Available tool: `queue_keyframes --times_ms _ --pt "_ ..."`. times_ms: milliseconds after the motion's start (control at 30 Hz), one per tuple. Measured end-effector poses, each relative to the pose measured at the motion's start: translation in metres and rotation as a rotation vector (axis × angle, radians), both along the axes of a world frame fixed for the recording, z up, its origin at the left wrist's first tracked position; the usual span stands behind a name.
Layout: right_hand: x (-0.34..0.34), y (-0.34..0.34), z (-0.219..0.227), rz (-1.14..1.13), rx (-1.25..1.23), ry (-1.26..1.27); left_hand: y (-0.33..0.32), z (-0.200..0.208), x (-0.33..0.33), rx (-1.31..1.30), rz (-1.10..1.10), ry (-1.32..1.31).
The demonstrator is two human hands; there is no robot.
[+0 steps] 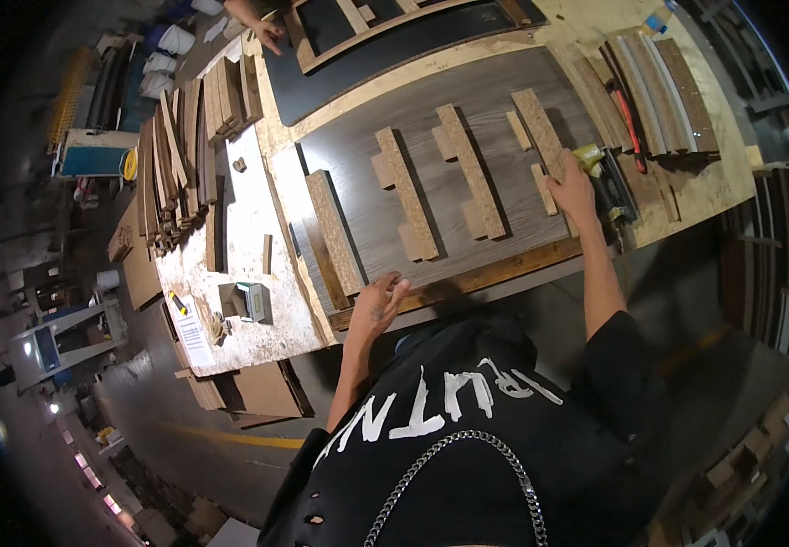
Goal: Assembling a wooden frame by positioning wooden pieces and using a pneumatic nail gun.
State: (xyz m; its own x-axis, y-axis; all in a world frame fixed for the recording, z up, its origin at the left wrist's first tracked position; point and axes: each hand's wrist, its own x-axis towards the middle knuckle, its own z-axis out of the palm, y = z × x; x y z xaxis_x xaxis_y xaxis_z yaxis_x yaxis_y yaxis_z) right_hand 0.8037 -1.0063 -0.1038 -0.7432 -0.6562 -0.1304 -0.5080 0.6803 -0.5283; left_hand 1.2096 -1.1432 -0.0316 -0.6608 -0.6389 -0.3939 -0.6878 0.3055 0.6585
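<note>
A grey wood-grain panel (pixel 321 137) lies on the bench before me, with several particleboard strips across it. My right hand (pixel 575 193) grips the near end of the rightmost particleboard strip (pixel 536 123), thumb and fingers on either side. Small blocks (pixel 545 189) stand along that strip's left side. Just right of this hand lies a green and black nail gun (pixel 608 182). My left hand (pixel 383 299) is at the panel's front edge, near the end of the leftmost strip (pixel 335 228); its fingers are apart and it holds nothing. Between them sit two more strips, each with small blocks.
Stacked strips (pixel 659 100) and red-handled pliers (pixel 629 118) lie at the right. More strips (pixel 171 164) pile up at the left, near a small open box (pixel 244 301). Across the bench, another person's hand (pixel 269 36) is beside a wooden frame (pixel 358 41) on a dark panel.
</note>
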Motion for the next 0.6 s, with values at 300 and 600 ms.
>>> queue_keyframes --times_ms 300,600 --pt "0.026 -0.027 -0.001 0.006 0.163 0.146 0.015 0.016 0.016 0.044 0.251 0.01" --pt "0.018 -0.021 -0.004 -0.079 0.105 0.107 0.019 0.032 0.028 0.055 0.351 -0.035"
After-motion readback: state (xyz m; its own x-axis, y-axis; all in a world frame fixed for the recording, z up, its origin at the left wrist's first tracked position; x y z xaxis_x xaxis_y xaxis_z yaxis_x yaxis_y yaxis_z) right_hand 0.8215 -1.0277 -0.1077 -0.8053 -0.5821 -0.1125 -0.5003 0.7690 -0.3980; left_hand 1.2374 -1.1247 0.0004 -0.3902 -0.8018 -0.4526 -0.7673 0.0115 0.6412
